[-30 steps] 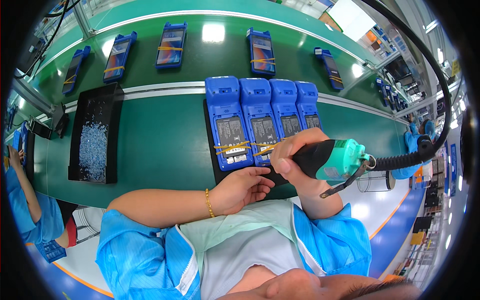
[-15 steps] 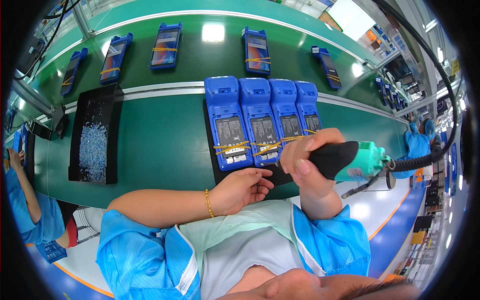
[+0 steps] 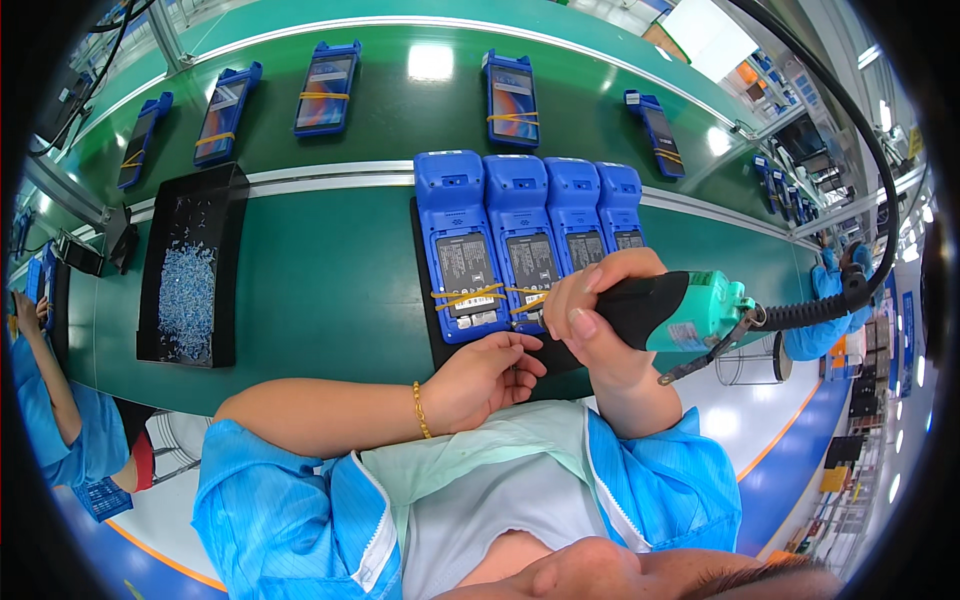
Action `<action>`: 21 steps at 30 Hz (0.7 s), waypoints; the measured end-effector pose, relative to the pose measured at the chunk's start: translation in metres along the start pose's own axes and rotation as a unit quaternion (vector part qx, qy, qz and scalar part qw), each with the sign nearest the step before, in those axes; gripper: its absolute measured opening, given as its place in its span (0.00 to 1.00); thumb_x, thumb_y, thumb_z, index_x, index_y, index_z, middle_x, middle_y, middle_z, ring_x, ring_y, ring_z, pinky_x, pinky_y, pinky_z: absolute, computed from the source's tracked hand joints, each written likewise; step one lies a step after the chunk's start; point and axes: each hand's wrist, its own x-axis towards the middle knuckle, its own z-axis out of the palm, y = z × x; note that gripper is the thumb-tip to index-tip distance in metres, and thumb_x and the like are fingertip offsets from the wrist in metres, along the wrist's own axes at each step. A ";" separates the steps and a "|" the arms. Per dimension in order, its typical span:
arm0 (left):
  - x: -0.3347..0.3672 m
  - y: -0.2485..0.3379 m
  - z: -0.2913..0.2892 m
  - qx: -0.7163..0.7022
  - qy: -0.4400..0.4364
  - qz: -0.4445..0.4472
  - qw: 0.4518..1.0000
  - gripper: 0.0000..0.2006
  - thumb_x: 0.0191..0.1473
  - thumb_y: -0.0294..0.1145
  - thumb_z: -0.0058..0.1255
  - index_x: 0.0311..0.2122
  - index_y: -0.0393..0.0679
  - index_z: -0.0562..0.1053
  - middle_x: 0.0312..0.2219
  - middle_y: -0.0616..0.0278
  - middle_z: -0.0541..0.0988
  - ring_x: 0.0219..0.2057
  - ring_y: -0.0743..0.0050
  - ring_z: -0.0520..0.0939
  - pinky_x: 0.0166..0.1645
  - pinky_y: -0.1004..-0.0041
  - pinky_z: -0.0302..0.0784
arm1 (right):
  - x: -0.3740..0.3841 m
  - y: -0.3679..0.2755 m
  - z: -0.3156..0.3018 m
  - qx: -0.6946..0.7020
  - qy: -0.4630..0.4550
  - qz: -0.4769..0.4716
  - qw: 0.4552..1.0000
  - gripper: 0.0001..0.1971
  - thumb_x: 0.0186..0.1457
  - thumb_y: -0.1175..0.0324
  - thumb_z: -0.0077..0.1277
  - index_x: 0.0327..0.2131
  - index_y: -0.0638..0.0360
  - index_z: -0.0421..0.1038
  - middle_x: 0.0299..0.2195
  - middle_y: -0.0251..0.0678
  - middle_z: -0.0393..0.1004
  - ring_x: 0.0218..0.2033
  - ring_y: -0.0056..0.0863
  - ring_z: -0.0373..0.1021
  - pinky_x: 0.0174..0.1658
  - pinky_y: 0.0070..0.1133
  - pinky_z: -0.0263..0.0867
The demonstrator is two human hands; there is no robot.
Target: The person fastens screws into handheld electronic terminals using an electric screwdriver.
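Note:
My right hand (image 3: 600,310) is wrapped round a green-and-black electric screwdriver (image 3: 700,312), held nearly level above the lower end of a row of blue handheld terminals (image 3: 460,275). Its tip is hidden by my fingers or too small to make out, close to the lower end of the second terminal (image 3: 527,260). Several terminals lie face down side by side on a black mat (image 3: 428,310), batteries showing, yellow rubber bands round at least the left two. Just below the first two, my left hand (image 3: 485,375) rests with fingers loosely curled and apart, nothing visible in them.
A black tray (image 3: 225,300) of small bluish screws lies to the left. Beyond a metal rail, banded terminals (image 3: 325,95) lie screen up on a green belt (image 3: 420,125). From the screwdriver, a coiled black cable (image 3: 815,312) runs up right. Another person's arm (image 3: 60,385) is at far left.
My right hand has moved a little left with the screwdriver, toward the second terminal. My left hand stays in place. Terminals on the left of the belt appear shifted slightly left.

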 end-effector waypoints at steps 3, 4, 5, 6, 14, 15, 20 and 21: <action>0.001 0.000 -0.001 -0.001 0.001 -0.002 1.000 0.08 0.65 0.32 0.36 0.44 0.43 0.67 0.34 0.62 0.75 0.32 0.76 0.74 0.40 0.74 0.73 | -0.003 -0.002 0.001 0.081 0.018 0.035 0.996 0.15 0.49 0.83 0.54 0.40 0.64 0.62 0.24 0.35 0.71 0.27 0.22 0.71 0.32 0.20 0.69; 0.001 0.000 -0.002 -0.001 0.000 -0.003 1.000 0.08 0.65 0.33 0.36 0.43 0.43 0.67 0.34 0.62 0.74 0.32 0.77 0.74 0.40 0.74 0.73 | -0.003 -0.002 0.001 0.089 0.015 0.038 0.995 0.15 0.48 0.83 0.54 0.39 0.63 0.62 0.24 0.35 0.70 0.27 0.22 0.71 0.32 0.19 0.69; 0.002 -0.001 -0.003 -0.001 0.000 -0.003 1.000 0.08 0.65 0.33 0.36 0.43 0.43 0.67 0.34 0.62 0.74 0.32 0.77 0.74 0.40 0.74 0.73 | -0.003 -0.002 0.001 0.097 0.013 0.040 0.994 0.16 0.47 0.84 0.55 0.39 0.63 0.62 0.25 0.35 0.70 0.27 0.22 0.71 0.32 0.19 0.69; 0.004 -0.002 -0.004 -0.003 -0.003 -0.003 1.000 0.09 0.64 0.32 0.36 0.45 0.43 0.66 0.34 0.62 0.74 0.32 0.76 0.74 0.40 0.74 0.73 | -0.003 -0.002 0.001 0.097 0.013 0.040 0.994 0.16 0.47 0.84 0.55 0.39 0.63 0.62 0.25 0.35 0.70 0.27 0.22 0.71 0.32 0.19 0.69; 0.002 0.000 -0.001 -0.010 -0.001 -0.002 1.000 0.11 0.64 0.31 0.36 0.48 0.41 0.65 0.33 0.61 0.74 0.32 0.76 0.74 0.40 0.74 0.73 | -0.002 -0.002 0.002 0.007 -0.018 0.054 0.998 0.16 0.46 0.83 0.57 0.38 0.62 0.64 0.29 0.35 0.70 0.28 0.19 0.71 0.31 0.16 0.68; 0.002 0.000 -0.001 -0.009 -0.001 -0.003 1.000 0.11 0.64 0.31 0.36 0.48 0.41 0.65 0.33 0.61 0.74 0.31 0.76 0.75 0.40 0.75 0.74 | -0.002 -0.003 0.002 0.000 -0.017 0.059 0.998 0.16 0.46 0.83 0.57 0.38 0.62 0.64 0.29 0.35 0.70 0.28 0.19 0.71 0.31 0.16 0.68; 0.005 -0.002 -0.004 -0.012 -0.003 -0.007 1.000 0.10 0.64 0.31 0.36 0.47 0.41 0.65 0.33 0.61 0.75 0.31 0.76 0.75 0.39 0.75 0.74 | -0.003 -0.001 0.001 0.004 -0.019 0.049 0.999 0.16 0.46 0.83 0.56 0.38 0.62 0.63 0.28 0.34 0.70 0.28 0.17 0.70 0.31 0.15 0.68; 0.005 -0.003 -0.005 -0.012 -0.003 -0.007 1.000 0.10 0.64 0.31 0.36 0.47 0.41 0.65 0.33 0.61 0.75 0.31 0.76 0.75 0.39 0.75 0.74 | -0.002 -0.001 0.002 0.003 -0.018 0.047 0.999 0.16 0.46 0.83 0.56 0.38 0.62 0.63 0.27 0.33 0.70 0.28 0.17 0.70 0.31 0.15 0.68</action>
